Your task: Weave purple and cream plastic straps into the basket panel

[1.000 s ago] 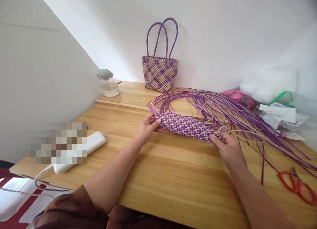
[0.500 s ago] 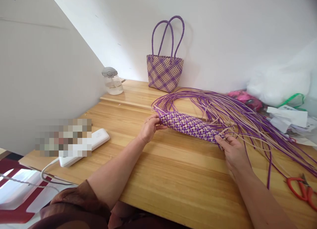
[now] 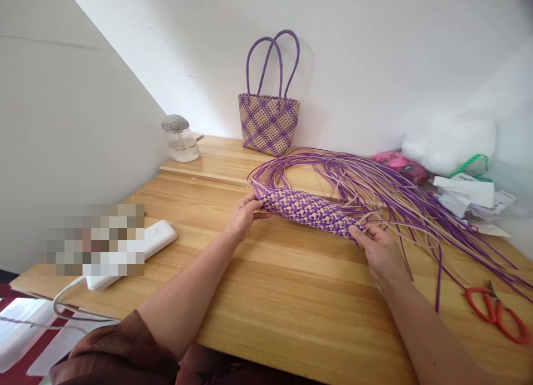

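A long woven strip (image 3: 308,209) of purple and beige plastic cord lies on the wooden table (image 3: 291,302). My left hand (image 3: 244,216) grips its left end, fingers curled around it. At the strip's right end, my right hand (image 3: 377,246) pinches the weave, with its thumb on top. Many loose purple and beige strands (image 3: 400,202) fan out from the strip toward the right and back.
A finished purple and beige woven basket (image 3: 268,121) with two handles stands against the back wall. A clear jar (image 3: 180,140) sits at the back left. A white power bank (image 3: 145,243) lies at the left. Red scissors (image 3: 497,314) lie at the right, near bags and papers (image 3: 462,191).
Both hands keep their hold on the woven strip's ends. The view has swung slightly, so the whole scene shifted in frame; the strip itself has barely moved.
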`<state>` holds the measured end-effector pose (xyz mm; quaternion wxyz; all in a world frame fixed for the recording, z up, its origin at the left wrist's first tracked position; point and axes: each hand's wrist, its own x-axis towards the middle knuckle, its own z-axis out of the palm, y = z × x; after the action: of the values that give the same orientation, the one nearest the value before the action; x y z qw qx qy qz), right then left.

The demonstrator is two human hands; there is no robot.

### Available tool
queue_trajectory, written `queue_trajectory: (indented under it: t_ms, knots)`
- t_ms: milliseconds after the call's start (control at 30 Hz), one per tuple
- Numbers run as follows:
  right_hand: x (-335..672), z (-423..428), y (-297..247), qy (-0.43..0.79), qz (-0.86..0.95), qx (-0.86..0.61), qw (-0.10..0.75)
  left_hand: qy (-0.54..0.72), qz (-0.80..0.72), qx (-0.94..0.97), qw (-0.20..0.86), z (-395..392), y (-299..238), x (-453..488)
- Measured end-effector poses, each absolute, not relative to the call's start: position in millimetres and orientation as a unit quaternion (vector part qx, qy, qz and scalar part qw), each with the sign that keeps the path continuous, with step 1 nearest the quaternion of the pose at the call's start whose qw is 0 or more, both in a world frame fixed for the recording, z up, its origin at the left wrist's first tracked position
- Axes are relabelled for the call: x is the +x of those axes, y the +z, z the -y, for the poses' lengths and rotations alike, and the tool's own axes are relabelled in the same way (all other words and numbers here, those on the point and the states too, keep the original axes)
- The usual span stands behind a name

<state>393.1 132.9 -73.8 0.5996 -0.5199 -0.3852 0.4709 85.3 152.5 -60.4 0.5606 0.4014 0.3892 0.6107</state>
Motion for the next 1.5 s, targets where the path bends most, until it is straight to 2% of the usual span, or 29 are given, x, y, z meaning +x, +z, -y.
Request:
queue_trajectory:
  t_ms: [467,700,867,1500]
  knots:
    - [392,-133,-77,0.460,0.417,-0.514,0.592,0.588,-0.405,0.447,0.538,-154,-66,82]
    - [390,-132,-76,0.410,0.423,-0.512,0.625,0.586,-0.417,0.455,0.525,-150,-58,84]
    - [393,-131,-77,0.406,0.476,-0.501,0.598,0.563,-0.426,0.472,0.528,-148,-60,82]
    - [393,-130,-76,0.445,0.471,-0.512,0.564,0.580,-0.440,0.393,0.563,-153,-74,91]
